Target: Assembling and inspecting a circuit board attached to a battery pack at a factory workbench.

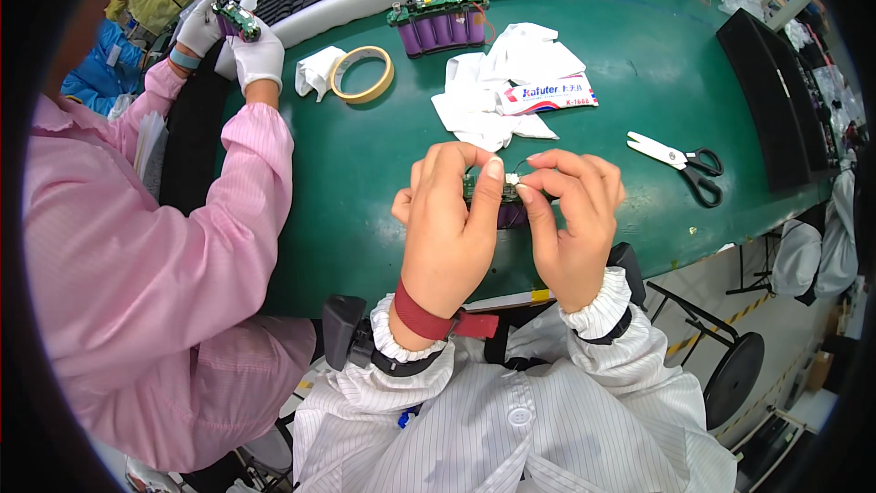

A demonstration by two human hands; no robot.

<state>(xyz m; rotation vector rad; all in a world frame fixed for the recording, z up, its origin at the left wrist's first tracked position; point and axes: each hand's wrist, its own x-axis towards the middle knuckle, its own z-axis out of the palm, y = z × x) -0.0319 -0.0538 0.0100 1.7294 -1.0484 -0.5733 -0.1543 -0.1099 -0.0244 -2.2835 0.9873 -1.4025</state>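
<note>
A battery pack (513,215) with purple cells and a green circuit board stands at the table's near edge, mostly hidden by my fingers. My left hand (447,233) is closed around its left side, the thumb lying along the board. With thumb and forefinger, my right hand (577,219) pinches at a small white connector (512,179) on top of the board. A thin dark wire (522,164) loops up beside my right fingertips. Farther off, another battery pack (443,27) with a green board and purple cells stands on the table.
Beyond my hands lie crumpled white cloths (479,96) and a white adhesive tube (552,94). Scissors (680,162) rest to the right, near a black tray (776,96). Leftward are a tape roll (387,82), a white foam tray (365,11) and a co-worker's gloved hand (260,59) with a similar pack.
</note>
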